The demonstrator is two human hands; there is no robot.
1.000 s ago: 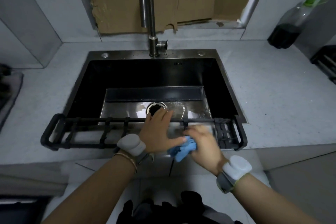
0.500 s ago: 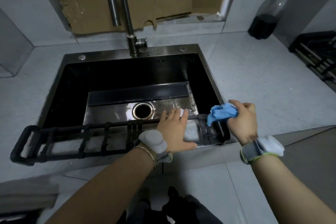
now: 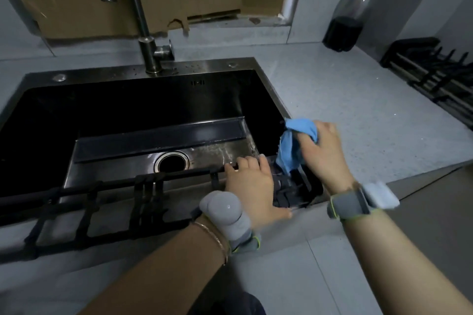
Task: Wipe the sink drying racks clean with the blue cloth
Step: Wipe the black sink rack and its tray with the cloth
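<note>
Bare forearms (image 3: 166, 276), rounded grey pod (image 3: 224, 211) and thin gold bracelet (image 3: 213, 239) behind left grip (image 3: 252, 186), grey lime-edged strap (image 3: 349, 203) behind right grip (image 3: 323, 153)

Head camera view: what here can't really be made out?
Head view only:
- Drying rack: part hidden under the left hand; left end partly cut by the frame edge.
- Left fingertips: bent out of sight, so the grip is unclear.
- Right hand, holding the blue cloth: motion-blurred.
- Faucet: top cut off.
- Second rack: cut by the right edge.
</note>
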